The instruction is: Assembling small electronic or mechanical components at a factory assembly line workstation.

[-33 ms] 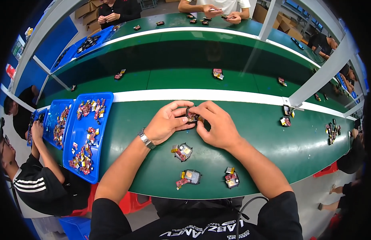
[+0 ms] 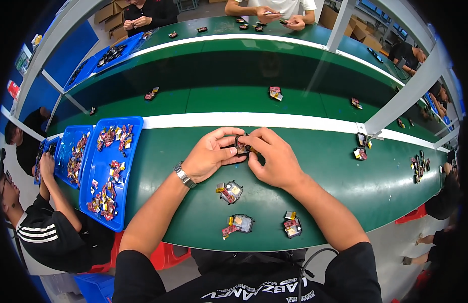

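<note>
Between my hands, above the green table (image 2: 314, 202), is a small black-rimmed casing (image 2: 242, 148) with a red circuit board inside. My left hand (image 2: 212, 154) grips its left edge between thumb and fingers. From the right, my right hand (image 2: 274, 157) pinches it with thumb and forefinger, and its fingertips hide part of the board. Nearer to me lie three similar opened casings: one just below my hands (image 2: 231, 192), one closer to the table edge (image 2: 241, 223) and one by my right forearm (image 2: 293, 226). Red boards and yellow-taped silver parts hang out of them.
A blue tray (image 2: 134, 156) with many red-board parts lies left, beside another blue tray (image 2: 67, 151) where a co-worker (image 2: 47, 227) sits. A white rail (image 2: 203, 120) and a conveyor strip (image 2: 213, 103) run beyond my hands. More casings (image 2: 361, 153) and a pile (image 2: 419, 166) lie right.
</note>
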Motion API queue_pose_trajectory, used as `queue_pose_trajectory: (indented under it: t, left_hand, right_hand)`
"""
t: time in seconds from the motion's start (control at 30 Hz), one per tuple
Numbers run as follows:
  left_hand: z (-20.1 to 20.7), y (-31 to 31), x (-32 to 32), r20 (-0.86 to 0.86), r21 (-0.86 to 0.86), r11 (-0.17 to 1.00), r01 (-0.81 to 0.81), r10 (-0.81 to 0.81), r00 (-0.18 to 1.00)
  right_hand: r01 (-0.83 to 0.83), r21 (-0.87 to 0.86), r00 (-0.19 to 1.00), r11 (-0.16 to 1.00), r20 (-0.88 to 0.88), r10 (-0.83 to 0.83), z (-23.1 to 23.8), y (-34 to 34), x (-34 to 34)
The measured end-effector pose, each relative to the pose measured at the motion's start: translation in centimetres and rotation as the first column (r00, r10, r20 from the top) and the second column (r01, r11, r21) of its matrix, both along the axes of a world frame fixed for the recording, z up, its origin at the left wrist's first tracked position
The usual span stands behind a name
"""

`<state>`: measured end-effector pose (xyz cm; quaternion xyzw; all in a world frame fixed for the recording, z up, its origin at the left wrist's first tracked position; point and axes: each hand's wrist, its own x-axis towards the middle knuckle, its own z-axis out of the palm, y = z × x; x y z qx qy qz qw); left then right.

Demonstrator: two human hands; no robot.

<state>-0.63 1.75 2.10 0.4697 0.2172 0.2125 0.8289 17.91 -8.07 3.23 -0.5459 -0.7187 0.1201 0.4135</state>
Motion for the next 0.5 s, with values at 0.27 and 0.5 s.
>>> queue_pose_trajectory:
  t: [0.27, 0.5]
  left_hand:
    - [0.38, -0.46, 0.37, -0.054, 0.041, 0.999, -0.005, 0.007, 0.999]
    - [0.44, -0.59, 0.63, -0.085, 0.105, 0.994, -0.019, 0.028, 0.996]
  right_hand:
    - [0.005, 0.037, 0.994, 0.999, 0.104, -0.009, 0.3, 0.22, -0.13]
    - [-0.06, 0.051, 0.991, 0.997, 0.124, 0.053, 0.31, 0.44, 0.78]
